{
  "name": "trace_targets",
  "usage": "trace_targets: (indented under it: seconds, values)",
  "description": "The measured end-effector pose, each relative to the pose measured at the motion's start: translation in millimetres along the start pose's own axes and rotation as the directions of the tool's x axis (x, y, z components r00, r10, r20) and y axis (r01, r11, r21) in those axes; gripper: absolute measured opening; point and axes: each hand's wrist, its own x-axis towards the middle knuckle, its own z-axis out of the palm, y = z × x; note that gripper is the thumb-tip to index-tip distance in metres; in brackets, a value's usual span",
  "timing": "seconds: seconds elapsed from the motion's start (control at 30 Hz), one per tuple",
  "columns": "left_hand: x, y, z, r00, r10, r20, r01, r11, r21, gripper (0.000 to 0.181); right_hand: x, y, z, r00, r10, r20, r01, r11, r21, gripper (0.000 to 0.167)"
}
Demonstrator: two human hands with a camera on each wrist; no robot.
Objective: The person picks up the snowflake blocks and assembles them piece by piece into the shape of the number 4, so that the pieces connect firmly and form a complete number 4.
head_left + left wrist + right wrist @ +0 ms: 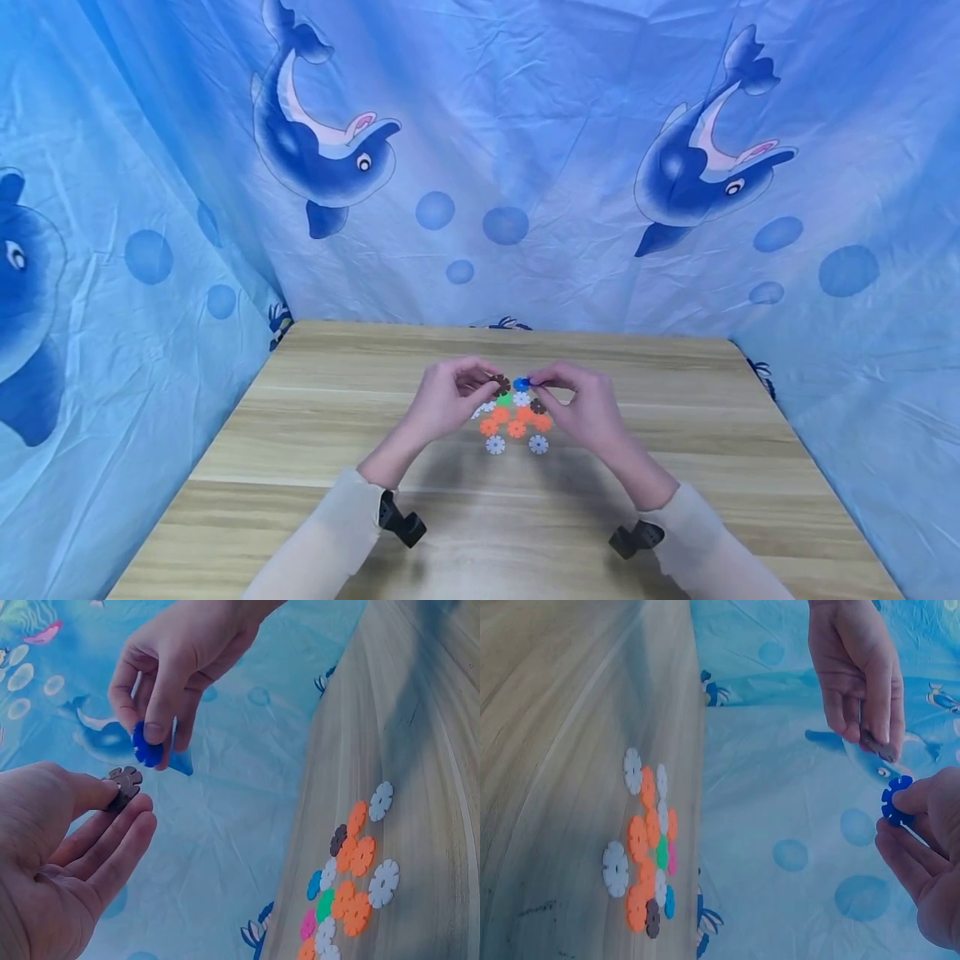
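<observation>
Head view: forearms (396, 457) converge over the wood-grain tabletop (480, 533), the left hand (448, 398) pinching a brown notched disc (127, 782) and the right hand (588, 407) a dark-blue notched disc (145, 754). Both are held apart, raised above a cluster of multicoloured notched discs (512, 431).

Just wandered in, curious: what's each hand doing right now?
Left hand: pinching a brown notched disc.
Right hand: pinching a dark blue notched disc.

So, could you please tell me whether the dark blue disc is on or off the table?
Off: both wrist views show the right hand pinching the dark blue disc, apart from the table.
</observation>
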Motion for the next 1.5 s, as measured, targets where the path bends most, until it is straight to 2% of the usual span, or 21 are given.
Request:
trace_targets:
  seconds: [0.37, 0.6, 0.77, 0.87, 1.0, 1.27, 1.5]
  values:
    - [-1.1, 4.3, 4.0, 0.999, 0.028, -0.019, -0.027, 0.999, 0.046, 0.014, 0.3, -9.1, 3.2, 0.989, -0.146, -0.039, 0.144, 0.989, -0.036, 0.016]
    - [-2.0, 5.6, 3.8, 0.999, 0.039, -0.024, -0.038, 0.998, 0.049, 0.015, 0.4, -11.6, 4.0, 0.987, -0.156, -0.034, 0.154, 0.987, -0.039, 0.015]
    - [-3.1, 8.9, 1.5, 0.999, 0.045, -0.024, -0.044, 0.999, 0.022, 0.013, 1.3, -9.9, 3.0, 0.984, -0.179, -0.019, 0.18, 0.983, 0.042, 0.002]
    - [-3.7, 10.3, 0.1, 0.999, 0.048, -0.026, -0.048, 0.999, 0.006, 0.012, 1.9, -8.1, 3.0, 0.977, -0.213, -0.023, 0.214, 0.973, 0.084, 0.006]
    - [-4.8, 11.9, -1.2, 0.998, 0.054, -0.032, -0.054, 0.999, 0.007, 0.012, 2.4, -6.9, 2.8, 0.968, -0.246, -0.046, 0.249, 0.964, 0.091, 0.022]
    - [-5.5, 9.5, -1.2, 0.997, 0.073, -0.032, -0.073, 0.997, 0.001, 0.013, 3.1, -8.0, 0.2, 0.965, -0.257, -0.044, 0.261, 0.958, 0.116, 0.023]
    - [-5.0, 8.0, -1.4, 0.995, 0.095, -0.038, -0.096, 0.995, -0.017, 0.012, 5.6, -7.1, 0.5, 0.953, -0.298, -0.057, 0.303, 0.944, 0.127, 0.026]
